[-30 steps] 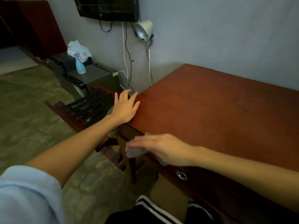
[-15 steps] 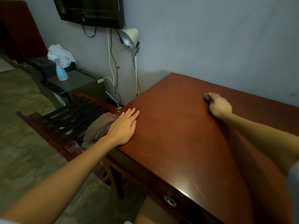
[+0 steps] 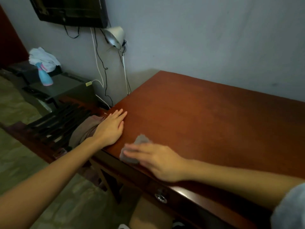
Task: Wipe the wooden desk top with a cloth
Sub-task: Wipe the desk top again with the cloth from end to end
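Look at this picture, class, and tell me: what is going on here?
A person is wiping a wooden desk top with a small grey cloth. The right hand presses the cloth flat near the desk's front left corner, fingers stretched over it. The left hand rests flat on the desk's left edge, holding nothing. A blue spray bottle stands on a low cabinet to the left.

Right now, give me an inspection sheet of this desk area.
Surface: reddish-brown desk top, glossy along the front edge.
Job's things: grey cloth flat on the desk near its front left corner.
Clutter: brown fabric on the slatted rack beside the desk.
Hands: left hand rests flat at the desk's left edge; right hand presses the cloth with straight fingers.
Cables: black and white cables hang down the wall.
Surroundings: lamp, screen above it, spray bottle and white towels on a low cabinet.
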`<state>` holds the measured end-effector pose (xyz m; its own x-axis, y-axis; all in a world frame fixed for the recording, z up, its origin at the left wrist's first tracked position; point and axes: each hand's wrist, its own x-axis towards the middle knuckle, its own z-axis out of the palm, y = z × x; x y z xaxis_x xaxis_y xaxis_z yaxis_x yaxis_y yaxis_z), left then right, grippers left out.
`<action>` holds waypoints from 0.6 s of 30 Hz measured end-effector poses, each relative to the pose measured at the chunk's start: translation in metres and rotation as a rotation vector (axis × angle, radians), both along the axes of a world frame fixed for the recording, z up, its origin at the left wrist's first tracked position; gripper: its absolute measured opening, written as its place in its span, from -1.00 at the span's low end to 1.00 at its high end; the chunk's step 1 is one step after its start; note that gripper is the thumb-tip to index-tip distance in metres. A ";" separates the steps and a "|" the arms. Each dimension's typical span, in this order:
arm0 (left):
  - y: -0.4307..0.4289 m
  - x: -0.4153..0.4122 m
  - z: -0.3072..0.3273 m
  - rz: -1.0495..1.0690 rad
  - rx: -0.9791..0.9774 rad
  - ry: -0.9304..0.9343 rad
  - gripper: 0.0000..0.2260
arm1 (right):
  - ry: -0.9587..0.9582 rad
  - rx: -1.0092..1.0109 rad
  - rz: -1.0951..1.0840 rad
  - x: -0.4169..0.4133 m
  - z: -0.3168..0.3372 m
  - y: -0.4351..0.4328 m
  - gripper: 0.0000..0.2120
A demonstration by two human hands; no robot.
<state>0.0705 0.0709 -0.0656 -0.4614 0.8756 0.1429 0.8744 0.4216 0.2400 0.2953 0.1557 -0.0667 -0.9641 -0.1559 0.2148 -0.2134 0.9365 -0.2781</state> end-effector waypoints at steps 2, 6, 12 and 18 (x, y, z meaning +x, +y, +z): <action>0.006 0.006 0.005 0.024 0.010 0.010 -0.56 | -0.021 -0.011 0.070 0.012 0.004 -0.009 -0.53; 0.030 0.025 0.007 -0.054 0.026 0.023 -0.56 | -0.025 0.022 0.006 -0.002 0.009 0.046 -0.55; 0.040 0.027 -0.004 -0.035 0.072 -0.014 -0.58 | 0.035 0.039 -0.756 0.039 0.010 0.257 -0.59; 0.041 0.028 -0.006 -0.017 0.081 0.013 -0.58 | -0.045 -0.049 -1.269 0.079 0.010 0.314 -0.59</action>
